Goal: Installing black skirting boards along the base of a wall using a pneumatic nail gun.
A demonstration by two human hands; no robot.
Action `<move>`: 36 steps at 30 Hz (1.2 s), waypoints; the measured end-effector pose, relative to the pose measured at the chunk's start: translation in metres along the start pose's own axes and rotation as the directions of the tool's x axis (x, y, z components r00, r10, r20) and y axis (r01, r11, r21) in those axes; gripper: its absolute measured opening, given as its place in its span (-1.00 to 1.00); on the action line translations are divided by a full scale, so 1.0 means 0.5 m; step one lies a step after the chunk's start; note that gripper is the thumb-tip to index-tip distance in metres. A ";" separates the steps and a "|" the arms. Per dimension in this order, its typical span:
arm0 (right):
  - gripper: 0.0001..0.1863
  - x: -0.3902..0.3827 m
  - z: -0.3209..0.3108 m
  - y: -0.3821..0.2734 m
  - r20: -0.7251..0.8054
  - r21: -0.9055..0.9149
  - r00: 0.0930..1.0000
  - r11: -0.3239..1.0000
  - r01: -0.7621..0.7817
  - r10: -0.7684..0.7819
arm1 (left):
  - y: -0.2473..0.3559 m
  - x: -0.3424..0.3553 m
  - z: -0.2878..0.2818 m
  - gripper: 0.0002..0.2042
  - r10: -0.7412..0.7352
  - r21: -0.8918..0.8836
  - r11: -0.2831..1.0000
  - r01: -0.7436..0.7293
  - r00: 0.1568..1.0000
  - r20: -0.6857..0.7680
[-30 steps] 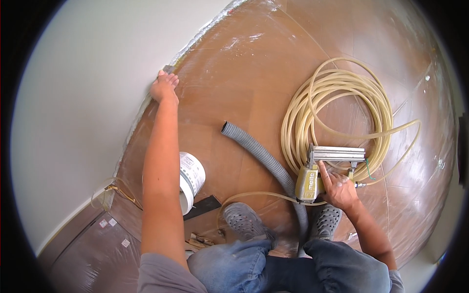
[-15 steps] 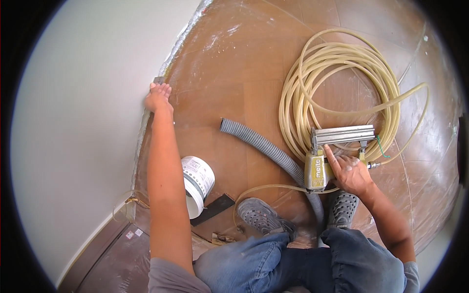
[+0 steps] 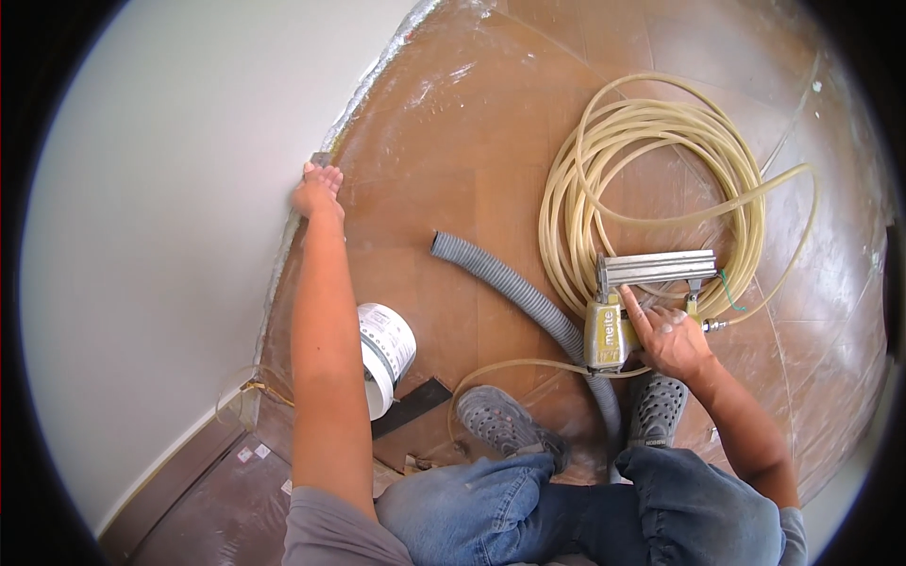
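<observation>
My left hand [image 3: 318, 191] is stretched out along the foot of the wall. Its partly hidden fingers curl at a small dark grey-brown block [image 3: 322, 158] in the seam between wall and floor. My right hand [image 3: 672, 341] is wrapped round the handle of a nail gun [image 3: 606, 336] with a yellow body, its index finger lying along the tool. The gun's silver magazine [image 3: 661, 268] faces away from me, over the near part of a coiled yellowish air hose [image 3: 563, 208]. A fitting [image 3: 714, 324] joins the hose to the gun beside my hand.
A white bucket [image 3: 389, 332] lies tipped by my left forearm, next to a dark flat strip [image 3: 412, 407]. A grey corrugated hose [image 3: 505, 281] runs between my feet. Brownish, sheet-covered floor [image 3: 491, 132] meets the pale wall [image 3: 179, 189] along a rough white edge.
The whole view has shifted slightly, so the wall edge and my left hand sit a little farther right. Both hands keep nearly the same pose, and the nail gun stays in my right hand.
</observation>
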State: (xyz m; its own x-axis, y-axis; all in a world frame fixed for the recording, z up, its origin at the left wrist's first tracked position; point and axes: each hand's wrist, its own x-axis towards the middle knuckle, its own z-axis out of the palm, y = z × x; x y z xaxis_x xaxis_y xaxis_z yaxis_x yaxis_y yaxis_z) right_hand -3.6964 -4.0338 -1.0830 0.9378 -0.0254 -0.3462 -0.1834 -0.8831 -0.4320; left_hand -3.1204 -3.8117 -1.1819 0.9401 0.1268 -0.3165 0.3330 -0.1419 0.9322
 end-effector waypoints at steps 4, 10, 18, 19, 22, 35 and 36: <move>0.07 -0.002 -0.007 0.004 0.015 -0.001 1.000 1.000 -0.008 0.008 | -0.003 0.005 0.007 -0.58 -0.029 -0.013 0.999 0.029 1.000 0.009; 0.11 0.001 -0.007 -0.004 0.040 -0.039 0.999 0.999 0.006 -0.005 | -0.005 0.014 -0.010 -0.51 -0.041 -0.053 0.998 0.041 0.999 -0.001; 0.16 -0.006 -0.016 -0.015 0.120 -0.031 0.991 0.998 -0.049 0.052 | -0.002 -0.025 0.003 -0.52 -0.013 -0.007 1.000 0.013 0.998 -0.055; 0.17 -0.007 -0.015 -0.017 0.149 -0.025 0.986 0.997 -0.073 0.076 | -0.002 -0.029 0.007 -0.52 -0.016 -0.023 1.000 0.014 0.999 -0.050; 0.16 -0.006 -0.016 -0.016 0.105 -0.071 0.993 0.997 -0.040 0.047 | -0.005 -0.030 -0.001 -0.56 -0.036 -0.055 0.998 0.032 0.996 -0.077; 0.16 -0.014 0.018 -0.012 0.004 -0.118 0.999 0.992 -0.040 0.041 | -0.026 -0.029 0.067 -0.77 0.021 0.427 0.900 -0.083 0.989 0.148; 0.15 -0.014 0.015 -0.013 0.022 -0.125 0.999 0.991 -0.042 0.045 | -0.029 -0.047 0.083 -0.78 0.146 0.572 0.794 -0.203 0.979 0.144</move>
State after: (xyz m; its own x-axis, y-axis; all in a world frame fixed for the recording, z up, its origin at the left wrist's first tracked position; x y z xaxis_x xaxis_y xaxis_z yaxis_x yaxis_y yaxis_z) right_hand -3.7037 -4.0242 -1.0838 0.9220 -0.0549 -0.3834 -0.1844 -0.9327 -0.3098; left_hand -3.1444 -3.8533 -1.1952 0.9792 -0.0382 -0.1992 0.1160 -0.7005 0.7042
